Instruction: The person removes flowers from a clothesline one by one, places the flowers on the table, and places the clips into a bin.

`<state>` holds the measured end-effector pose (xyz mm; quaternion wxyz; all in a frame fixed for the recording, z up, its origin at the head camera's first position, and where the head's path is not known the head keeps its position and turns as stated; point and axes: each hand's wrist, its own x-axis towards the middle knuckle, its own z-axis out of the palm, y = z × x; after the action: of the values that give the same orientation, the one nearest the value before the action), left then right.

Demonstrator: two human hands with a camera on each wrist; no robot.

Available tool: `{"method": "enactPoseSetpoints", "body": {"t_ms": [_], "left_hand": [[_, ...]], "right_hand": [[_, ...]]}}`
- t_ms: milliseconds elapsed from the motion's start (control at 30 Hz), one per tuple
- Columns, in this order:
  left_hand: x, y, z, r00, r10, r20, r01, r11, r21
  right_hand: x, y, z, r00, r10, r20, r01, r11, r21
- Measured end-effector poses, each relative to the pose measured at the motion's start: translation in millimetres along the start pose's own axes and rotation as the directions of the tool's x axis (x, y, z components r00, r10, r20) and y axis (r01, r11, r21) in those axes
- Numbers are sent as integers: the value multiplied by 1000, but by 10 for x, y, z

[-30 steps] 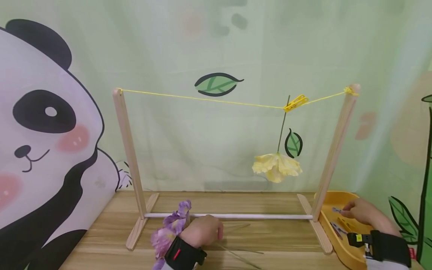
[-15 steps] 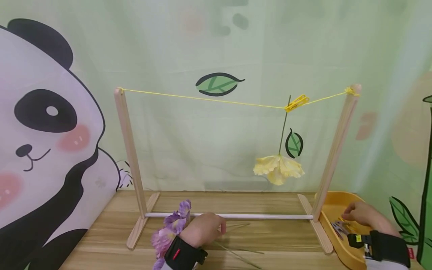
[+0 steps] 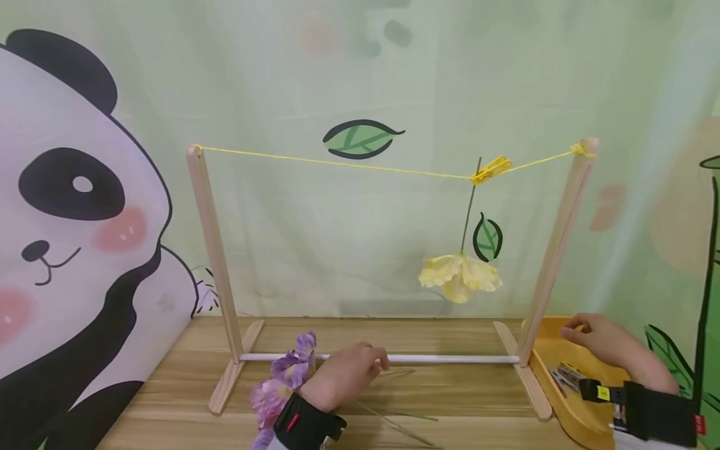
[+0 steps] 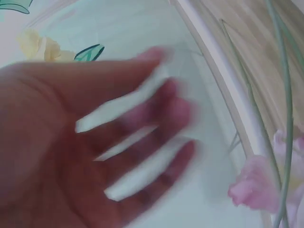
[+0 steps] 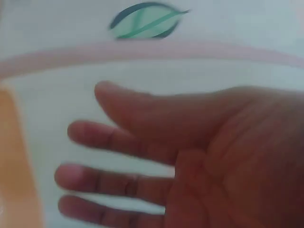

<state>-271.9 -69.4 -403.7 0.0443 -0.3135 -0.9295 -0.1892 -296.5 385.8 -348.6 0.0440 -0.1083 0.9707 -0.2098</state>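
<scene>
My left hand [image 3: 344,375] hovers low beside the purple and pink flowers [image 3: 289,372], its fingers loosely bent around nothing in the left wrist view. Thin green stems [image 3: 396,426] lie on the table to its right. Over the far part of the yellow tray [image 3: 544,340] is my right hand [image 3: 604,344]; the right wrist view shows its fingers spread and bare. Several clothespins [image 3: 569,376], grey and yellow, lie in the tray. A yellow clothespin [image 3: 492,170] clips a yellow flower [image 3: 460,276] by its stem to the yellow string [image 3: 337,164], bloom downward.
Two wooden posts, left [image 3: 212,250] and right [image 3: 559,250], carry the string. A white rod [image 3: 450,359] joins their feet low across the wooden table [image 3: 371,334]. The tray stands against the right post's foot. Behind hangs a printed cloth [image 3: 281,75].
A greyish clothespin pinched by my right hand a second ago now lies in the tray with the others. That hand has risen and drawn away from them. My left hand has lifted slightly.
</scene>
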Motion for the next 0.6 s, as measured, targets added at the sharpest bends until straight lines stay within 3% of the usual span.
{"method": "enactPoseSetpoints", "body": {"t_ms": [167, 333, 433, 533, 600], "left_hand": [[92, 25, 25, 989, -8, -145, -13, 990, -140], [125, 43, 38, 969, -62, -240, -11, 957, -291], [151, 54, 16, 938, -109, -329, -58, 888, -457], [146, 82, -49, 899, -167, -406, -122, 793, -597], [139, 102, -93, 879, -193, -436, -147, 761, -632]], "right_hand": [[-73, -228, -52, 992, -107, -70, 108, 994, 23], [-149, -438, -40, 973, -180, -144, 189, 981, 51], [-172, -524, -37, 954, -225, -198, 239, 969, 54], [-171, -591, -39, 937, -253, -240, 273, 960, 56], [-165, -646, -35, 928, -257, -270, 281, 958, 53]]}}
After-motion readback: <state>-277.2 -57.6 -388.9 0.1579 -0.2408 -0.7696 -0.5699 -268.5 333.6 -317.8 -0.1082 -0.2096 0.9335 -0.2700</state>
